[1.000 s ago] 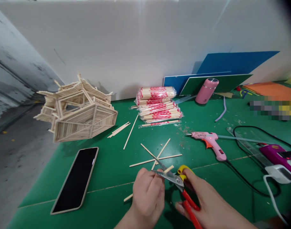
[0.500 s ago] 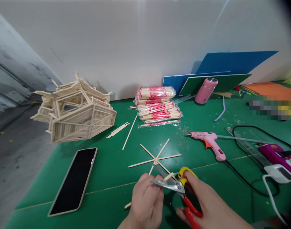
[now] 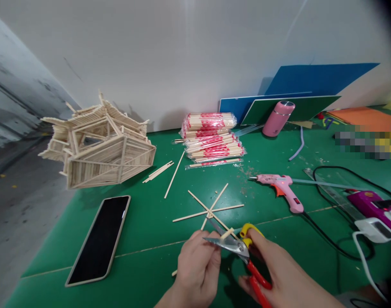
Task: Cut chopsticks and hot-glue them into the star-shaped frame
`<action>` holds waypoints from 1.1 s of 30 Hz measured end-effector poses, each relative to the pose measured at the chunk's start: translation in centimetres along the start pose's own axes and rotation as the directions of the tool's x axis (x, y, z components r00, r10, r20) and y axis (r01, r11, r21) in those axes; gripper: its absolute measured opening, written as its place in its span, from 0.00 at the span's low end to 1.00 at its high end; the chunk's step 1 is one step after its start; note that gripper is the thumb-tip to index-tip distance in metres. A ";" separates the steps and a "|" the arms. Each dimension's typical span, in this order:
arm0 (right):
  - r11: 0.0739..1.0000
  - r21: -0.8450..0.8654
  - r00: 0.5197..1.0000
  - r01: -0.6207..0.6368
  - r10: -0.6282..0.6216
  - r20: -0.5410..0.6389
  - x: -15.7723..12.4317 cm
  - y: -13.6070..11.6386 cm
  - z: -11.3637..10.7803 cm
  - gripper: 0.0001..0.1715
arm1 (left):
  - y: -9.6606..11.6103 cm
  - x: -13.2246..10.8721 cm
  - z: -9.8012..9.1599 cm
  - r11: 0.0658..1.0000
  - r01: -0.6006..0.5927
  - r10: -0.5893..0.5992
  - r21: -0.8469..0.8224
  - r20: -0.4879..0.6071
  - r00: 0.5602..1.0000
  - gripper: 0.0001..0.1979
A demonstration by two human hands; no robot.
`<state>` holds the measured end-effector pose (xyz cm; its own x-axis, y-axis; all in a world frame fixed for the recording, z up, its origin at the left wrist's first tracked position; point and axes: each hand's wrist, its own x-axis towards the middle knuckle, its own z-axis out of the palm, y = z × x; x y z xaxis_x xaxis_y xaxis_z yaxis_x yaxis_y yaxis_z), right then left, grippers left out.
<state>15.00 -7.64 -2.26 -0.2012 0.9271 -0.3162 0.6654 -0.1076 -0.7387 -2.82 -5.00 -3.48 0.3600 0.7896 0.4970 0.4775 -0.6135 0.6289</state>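
My right hand (image 3: 272, 265) grips a pair of scissors (image 3: 240, 248) with red and yellow handles, its blades spread. My left hand (image 3: 198, 267) is closed around a thin wooden stick (image 3: 228, 233); one end pokes out between the scissor blades, and the other shows past the left side of the hand. Just beyond the blades, several crossed sticks (image 3: 195, 215) lie in a star shape on the green table. The left fingertips are close to the lower blade; whether they touch it I cannot tell.
A stick-built model (image 3: 108, 149) stands at the left, above a phone (image 3: 101, 239). Packed sticks (image 3: 211, 139) lie by the wall. On the right are a pink glue gun (image 3: 280, 186), a pink bottle (image 3: 279, 119) and a purple power strip (image 3: 371, 207) with cables.
The view has shifted very slightly. Both hands, the scissors and the stick keep nearly the same pose, with less of the stick's lower end showing left of my left hand.
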 end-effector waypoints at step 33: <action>0.999 -0.026 1.000 -0.020 0.020 0.006 -0.6 0.6 0.3 0.23 | -0.4 -0.5 0.2 0.986 0.043 -0.024 -0.160 0.119 0.993 0.11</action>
<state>15.29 -8.37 -2.68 -0.1917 0.9227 -0.3346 0.6876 -0.1170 -0.7166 -3.04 -5.16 -4.05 0.4414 0.7997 0.4070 0.3584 -0.5729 0.7371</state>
